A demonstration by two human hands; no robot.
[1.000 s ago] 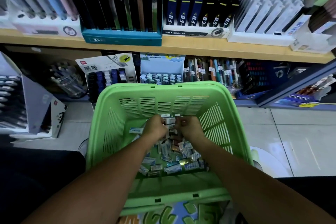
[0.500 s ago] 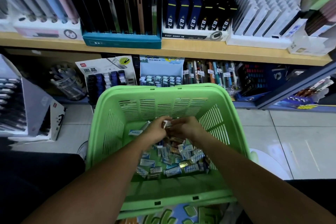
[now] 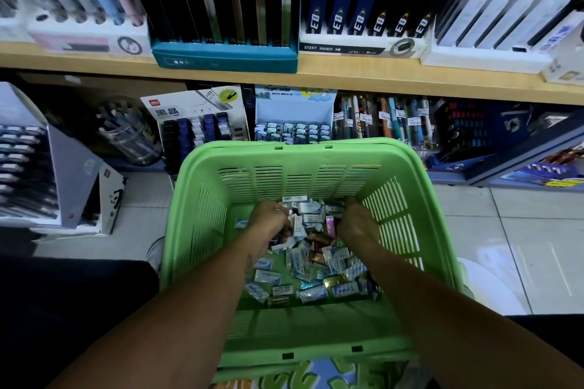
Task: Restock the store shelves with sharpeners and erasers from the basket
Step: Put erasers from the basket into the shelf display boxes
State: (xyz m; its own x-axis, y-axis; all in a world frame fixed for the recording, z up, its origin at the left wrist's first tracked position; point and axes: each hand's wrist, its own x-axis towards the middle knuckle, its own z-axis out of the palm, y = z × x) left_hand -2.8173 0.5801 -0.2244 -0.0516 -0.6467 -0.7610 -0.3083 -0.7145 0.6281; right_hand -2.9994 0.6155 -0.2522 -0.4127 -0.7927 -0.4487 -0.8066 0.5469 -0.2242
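A green plastic basket [image 3: 303, 150] stands in front of me, and its bottom holds a loose pile of wrapped erasers [image 3: 311, 265], mostly white and blue with a few gold and pink ones. Both of my hands are down inside the basket at the far end of the pile. My left hand [image 3: 268, 224] has its fingers curled round a few small erasers. My right hand [image 3: 357, 226] reaches knuckles-up into the pile, and its fingers are hidden behind the back of the hand. On the lower shelf just beyond the basket sits a light-blue display box of erasers [image 3: 294, 131].
A wooden shelf [image 3: 363, 80] above carries boxed pencil sets. The lower shelf holds a pencil-lead display [image 3: 202, 126], a clear jar [image 3: 129, 139] and a rack of pens [image 3: 382, 118]. A grey display box [image 3: 72, 180] stands on the tiled floor at the left.
My hands were together above the pile, holding small erasers between them. They have now parted and dropped into the far end of the pile.
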